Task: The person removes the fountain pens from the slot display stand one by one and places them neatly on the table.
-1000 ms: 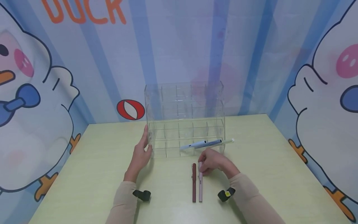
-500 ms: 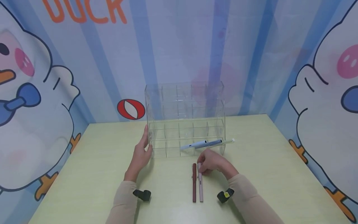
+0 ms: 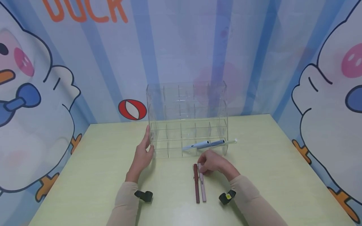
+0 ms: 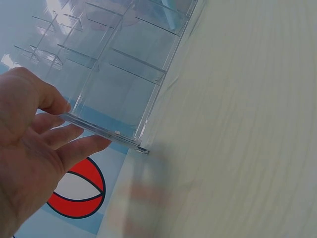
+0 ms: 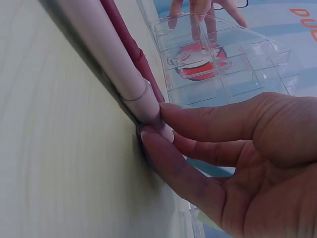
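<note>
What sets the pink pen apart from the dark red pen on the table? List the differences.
Colour: the pink pen is pale pink, the dark red pen a deep brownish red.
Contact: the right hand pinches the pink pen's far end; the dark red pen is not gripped.
Place: the pink pen lies nearer the right hand, the dark red pen on its other side.
Both lie flat, side by side, on the table.

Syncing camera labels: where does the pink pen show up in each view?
Head: pink pen lies low centre on the table, right of the dark red pen, its far end pinched by the right hand.
Left wrist: not in it.
Right wrist: upper left, running diagonally.
Shared landmark: clear acrylic organizer.
</note>
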Motion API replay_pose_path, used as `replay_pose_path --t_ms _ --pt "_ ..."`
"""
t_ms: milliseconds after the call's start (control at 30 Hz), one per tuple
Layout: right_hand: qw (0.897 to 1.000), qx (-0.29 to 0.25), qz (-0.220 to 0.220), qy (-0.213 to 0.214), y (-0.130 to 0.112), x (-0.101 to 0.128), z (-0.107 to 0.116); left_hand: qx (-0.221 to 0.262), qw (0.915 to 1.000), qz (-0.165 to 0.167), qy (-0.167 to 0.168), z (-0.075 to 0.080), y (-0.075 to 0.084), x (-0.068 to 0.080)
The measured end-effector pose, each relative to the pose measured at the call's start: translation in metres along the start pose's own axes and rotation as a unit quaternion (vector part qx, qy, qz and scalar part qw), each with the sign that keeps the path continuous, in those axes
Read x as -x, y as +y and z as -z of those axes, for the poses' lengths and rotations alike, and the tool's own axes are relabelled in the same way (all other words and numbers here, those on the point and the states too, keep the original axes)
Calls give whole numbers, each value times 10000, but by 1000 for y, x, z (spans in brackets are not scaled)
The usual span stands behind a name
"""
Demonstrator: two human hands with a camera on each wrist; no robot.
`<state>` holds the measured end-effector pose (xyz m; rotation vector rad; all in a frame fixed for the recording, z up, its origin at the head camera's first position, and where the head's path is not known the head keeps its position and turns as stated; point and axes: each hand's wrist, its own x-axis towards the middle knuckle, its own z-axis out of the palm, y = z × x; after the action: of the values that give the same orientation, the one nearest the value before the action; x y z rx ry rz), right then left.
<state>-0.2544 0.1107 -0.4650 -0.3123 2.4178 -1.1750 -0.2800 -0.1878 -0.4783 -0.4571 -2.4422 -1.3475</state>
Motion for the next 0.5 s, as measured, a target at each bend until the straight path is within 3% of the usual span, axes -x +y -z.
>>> replay_pose_path --t_ms 267,500 --pt "9999 81 14 74 0 -1 1 -13 10000 87 40 0 1 0" --pt "9996 -92 153 213 -1 7 17 -10 10000 81 -27 1 1 0"
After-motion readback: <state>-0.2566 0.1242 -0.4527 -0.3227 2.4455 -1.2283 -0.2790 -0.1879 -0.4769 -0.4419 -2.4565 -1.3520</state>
